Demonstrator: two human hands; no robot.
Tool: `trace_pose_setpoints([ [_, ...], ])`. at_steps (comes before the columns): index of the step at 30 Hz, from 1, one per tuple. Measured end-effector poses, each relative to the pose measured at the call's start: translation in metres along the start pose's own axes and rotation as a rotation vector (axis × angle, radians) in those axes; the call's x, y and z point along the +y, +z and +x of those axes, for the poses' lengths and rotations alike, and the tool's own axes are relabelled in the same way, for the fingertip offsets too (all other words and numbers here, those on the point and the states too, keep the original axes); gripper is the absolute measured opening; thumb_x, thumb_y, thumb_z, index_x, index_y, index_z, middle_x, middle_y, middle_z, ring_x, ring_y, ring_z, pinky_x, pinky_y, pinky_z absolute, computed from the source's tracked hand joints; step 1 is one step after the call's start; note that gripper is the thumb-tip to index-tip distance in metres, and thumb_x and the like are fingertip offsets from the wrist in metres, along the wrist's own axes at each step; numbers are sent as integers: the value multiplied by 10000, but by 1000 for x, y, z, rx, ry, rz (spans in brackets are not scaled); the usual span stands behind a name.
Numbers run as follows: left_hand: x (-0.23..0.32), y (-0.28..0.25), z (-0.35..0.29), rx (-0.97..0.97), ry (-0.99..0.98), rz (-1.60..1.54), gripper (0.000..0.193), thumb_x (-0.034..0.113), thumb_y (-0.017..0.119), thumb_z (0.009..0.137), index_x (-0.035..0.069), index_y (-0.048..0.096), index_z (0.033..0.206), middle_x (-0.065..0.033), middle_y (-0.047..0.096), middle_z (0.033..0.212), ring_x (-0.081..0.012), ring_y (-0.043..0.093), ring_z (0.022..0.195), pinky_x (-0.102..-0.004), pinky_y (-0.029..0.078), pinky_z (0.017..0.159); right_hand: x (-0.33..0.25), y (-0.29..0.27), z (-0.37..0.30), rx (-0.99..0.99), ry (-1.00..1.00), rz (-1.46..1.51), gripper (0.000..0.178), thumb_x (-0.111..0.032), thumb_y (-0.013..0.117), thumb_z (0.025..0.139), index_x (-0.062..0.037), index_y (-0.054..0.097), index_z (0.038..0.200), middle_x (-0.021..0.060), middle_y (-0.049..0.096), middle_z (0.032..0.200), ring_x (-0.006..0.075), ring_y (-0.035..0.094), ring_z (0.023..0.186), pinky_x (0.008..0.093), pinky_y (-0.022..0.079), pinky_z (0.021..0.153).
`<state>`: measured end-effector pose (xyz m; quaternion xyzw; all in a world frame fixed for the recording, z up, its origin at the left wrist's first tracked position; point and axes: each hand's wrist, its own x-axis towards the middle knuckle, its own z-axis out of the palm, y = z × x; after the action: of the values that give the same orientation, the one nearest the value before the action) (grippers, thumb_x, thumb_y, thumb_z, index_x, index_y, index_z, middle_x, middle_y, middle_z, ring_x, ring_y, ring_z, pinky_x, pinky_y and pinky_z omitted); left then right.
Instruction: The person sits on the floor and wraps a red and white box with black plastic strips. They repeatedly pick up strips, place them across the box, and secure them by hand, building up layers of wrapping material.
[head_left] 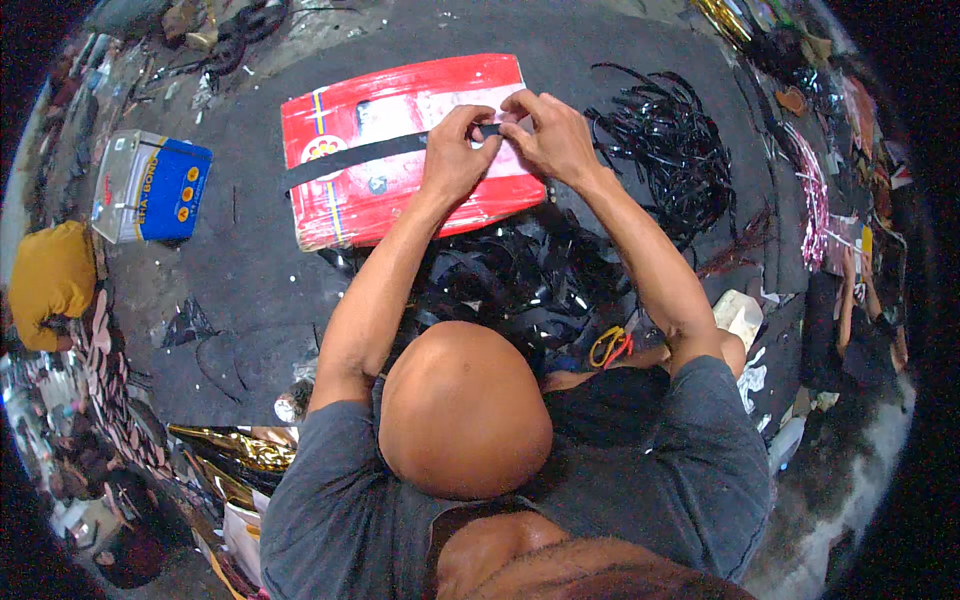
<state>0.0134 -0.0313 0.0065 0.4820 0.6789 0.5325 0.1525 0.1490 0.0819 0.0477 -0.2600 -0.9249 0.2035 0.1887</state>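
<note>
A red package (400, 205) wrapped in clear film lies flat in front of me, with pale printed areas on top. Across it, from its left edge to my fingers, runs a flat black strip (370, 153). My left hand (458, 155) pinches the strip near the right part of the package, thumb and fingers together. Close beside it, my right hand (548, 138) has its thumb and index finger on the strip's end. The exact hold between the fingertips is partly hidden. Both hands rest at the package's top.
Shiny black strips (670, 145) lie heaped to the right, and more black strips (510, 275) lie nearer me. Scissors (608, 347) with yellow and orange handles sit by my right arm. A blue-and-silver tin (155, 188) stands left. Other people are at both sides, one in a yellow garment (50, 280).
</note>
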Motion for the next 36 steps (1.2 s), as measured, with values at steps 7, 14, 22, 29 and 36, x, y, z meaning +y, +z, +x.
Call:
trace_pose_setpoints([
  [7,4,3,-3,11,74,19,228,86,786,793,58,739,1015,-90,685,953,-202,672,818,-317,548,733,8,-5,-6,104,-218,-56,163,-275,713,857,-132,708,935,54,648,902,280,645,868,412,540,750],
  [14,1,3,-6,35,122,101,165,122,781,812,52,754,960,-105,686,964,-252,696,879,-349,563,773,12,-7,-13,91,-192,16,170,-247,736,844,-125,751,962,44,631,939,266,670,861,390,558,746],
  [22,-8,-4,2,-60,315,184,149,131,777,820,41,748,935,-93,677,926,-247,681,841,-351,558,752,22,-11,-14,43,-289,23,172,-243,749,843,-125,761,967,58,618,971,276,675,839,388,565,741],
  [29,-12,-11,7,-118,177,49,180,104,812,765,49,751,925,-80,668,885,-193,672,791,-306,546,711,21,2,-19,137,-150,162,185,-229,793,804,-114,775,948,66,613,962,253,673,839,374,561,756],
  [36,-12,-8,7,-79,102,21,141,113,809,768,57,756,886,-78,692,857,-179,675,757,-299,538,696,21,15,-19,189,55,260,160,-224,809,780,-129,789,908,77,605,902,236,629,788,339,524,699],
])
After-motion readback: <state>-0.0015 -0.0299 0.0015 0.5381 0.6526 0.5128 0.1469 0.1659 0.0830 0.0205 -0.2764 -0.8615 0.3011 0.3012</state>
